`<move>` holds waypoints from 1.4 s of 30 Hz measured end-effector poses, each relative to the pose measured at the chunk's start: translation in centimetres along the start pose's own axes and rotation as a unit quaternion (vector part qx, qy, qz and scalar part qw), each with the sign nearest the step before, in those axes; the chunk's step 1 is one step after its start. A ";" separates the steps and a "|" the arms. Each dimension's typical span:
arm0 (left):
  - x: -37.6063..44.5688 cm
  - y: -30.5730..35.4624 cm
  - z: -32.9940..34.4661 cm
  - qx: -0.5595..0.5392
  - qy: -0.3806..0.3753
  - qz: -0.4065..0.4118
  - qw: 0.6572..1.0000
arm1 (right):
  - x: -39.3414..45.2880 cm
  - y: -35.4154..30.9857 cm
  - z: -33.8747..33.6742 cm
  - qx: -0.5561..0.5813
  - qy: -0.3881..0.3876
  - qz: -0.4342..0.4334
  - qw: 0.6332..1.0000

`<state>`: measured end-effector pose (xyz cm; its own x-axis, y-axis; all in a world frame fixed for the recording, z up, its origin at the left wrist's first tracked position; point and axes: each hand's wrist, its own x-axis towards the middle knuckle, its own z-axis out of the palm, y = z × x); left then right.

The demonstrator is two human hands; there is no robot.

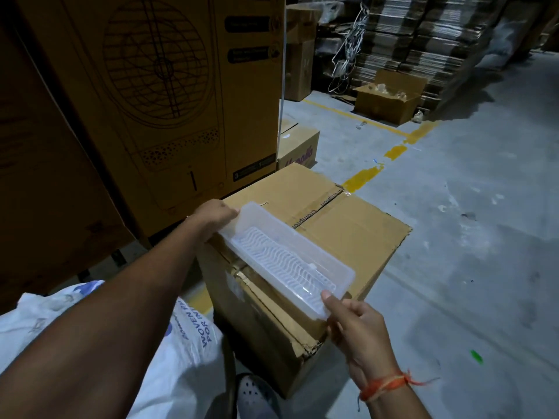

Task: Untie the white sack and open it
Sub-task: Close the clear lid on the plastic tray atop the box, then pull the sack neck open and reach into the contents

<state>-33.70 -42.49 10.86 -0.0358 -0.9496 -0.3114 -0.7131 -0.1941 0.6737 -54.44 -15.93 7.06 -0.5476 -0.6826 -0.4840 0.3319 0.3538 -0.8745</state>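
A long clear plastic tray [287,258] with a ribbed bottom lies across the top of a closed cardboard box [357,234]. My left hand [216,214] grips the tray's far end. My right hand [360,331] pinches its near end, thumb on the rim. The white woven sack [181,352] with blue print sits at the lower left, under my left forearm. Its mouth and tie are not visible.
Tall cardboard cartons [157,92] printed with a fan drawing stand to the left. A smaller carton [299,148] sits behind the box. An open carton [390,99] and flattened cardboard stacks [423,40] line the back. Yellow floor lines [363,176] cross the grey concrete floor [472,237]. A shoe [257,394] shows at the bottom.
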 end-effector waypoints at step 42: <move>-41.0 -31.1 -11.3 -0.066 0.223 -0.102 0.967 | -27.5 16.1 17.3 -0.427 -0.429 -0.310 0.733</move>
<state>-2.12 -0.28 10.24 0.4227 -0.8944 -0.1460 -0.5774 -0.3900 0.7173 -20.78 -2.50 6.81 0.4174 -0.9026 -0.1054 -0.5787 -0.1746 -0.7967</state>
